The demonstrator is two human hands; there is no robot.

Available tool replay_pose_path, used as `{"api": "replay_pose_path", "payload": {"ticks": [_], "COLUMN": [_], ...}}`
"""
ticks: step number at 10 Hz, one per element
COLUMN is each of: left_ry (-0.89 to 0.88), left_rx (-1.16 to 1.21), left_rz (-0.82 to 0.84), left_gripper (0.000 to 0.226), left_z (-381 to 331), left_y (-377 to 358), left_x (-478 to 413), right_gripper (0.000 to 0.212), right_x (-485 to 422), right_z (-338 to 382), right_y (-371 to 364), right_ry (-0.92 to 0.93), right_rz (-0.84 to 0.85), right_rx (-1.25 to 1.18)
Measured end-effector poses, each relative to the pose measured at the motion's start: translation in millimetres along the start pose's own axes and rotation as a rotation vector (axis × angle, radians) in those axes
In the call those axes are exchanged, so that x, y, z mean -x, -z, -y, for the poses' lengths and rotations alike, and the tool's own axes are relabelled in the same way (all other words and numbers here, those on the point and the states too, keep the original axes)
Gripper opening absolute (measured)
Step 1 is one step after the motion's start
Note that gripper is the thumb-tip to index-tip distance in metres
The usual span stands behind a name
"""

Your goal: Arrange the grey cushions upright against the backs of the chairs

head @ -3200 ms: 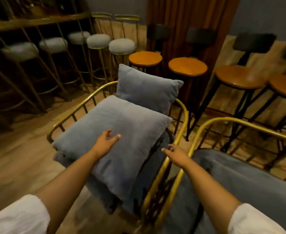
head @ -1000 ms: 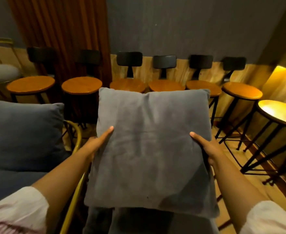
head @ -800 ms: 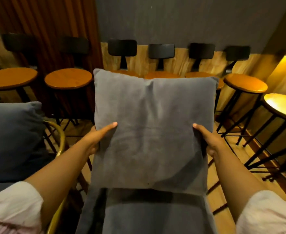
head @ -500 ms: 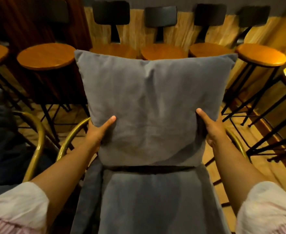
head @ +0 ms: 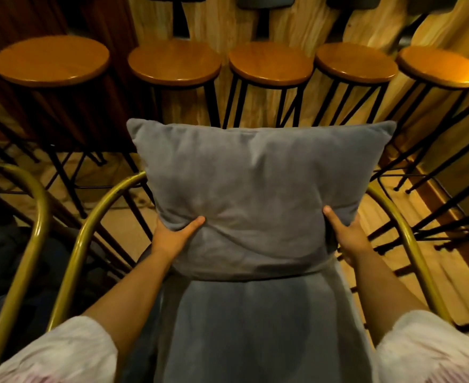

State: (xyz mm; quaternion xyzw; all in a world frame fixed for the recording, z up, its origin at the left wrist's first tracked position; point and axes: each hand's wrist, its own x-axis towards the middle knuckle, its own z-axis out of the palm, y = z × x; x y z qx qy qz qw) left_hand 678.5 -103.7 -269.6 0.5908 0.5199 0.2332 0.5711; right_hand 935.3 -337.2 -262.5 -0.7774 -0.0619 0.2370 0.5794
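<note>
stools [head: 270, 63]: five round wooden seats, black legs, in a row | wall [head: 225, 20]: wood panelling behind

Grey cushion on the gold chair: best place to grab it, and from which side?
Grip the grey cushion at its two lower side edges, coming from the front. It stands upright and broad on the seat, so one hand per side steadies it. The left hand and right hand hold it so, thumbs on the front face, fingers hidden behind.
</note>
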Motion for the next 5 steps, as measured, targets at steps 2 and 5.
{"api": "replay_pose_path", "payload": {"ticks": [2, 5], "left_ry": [-0.011, -0.144], "left_rx": [-0.054, -0.176], "left_rz": [0.036, 0.241], "left_gripper": [0.086, 0.086], "left_z": [-13, -59], "left_y": [4, 49], "left_x": [18, 111], "right_gripper": [0.081, 0.054], "right_x": [29, 139], "right_z": [-7, 47], "right_y": [-5, -21], "right_ry": [0.033, 0.081], "right_rz": [-0.079, 0.171], "right_rx": [0.007, 0.108]}}
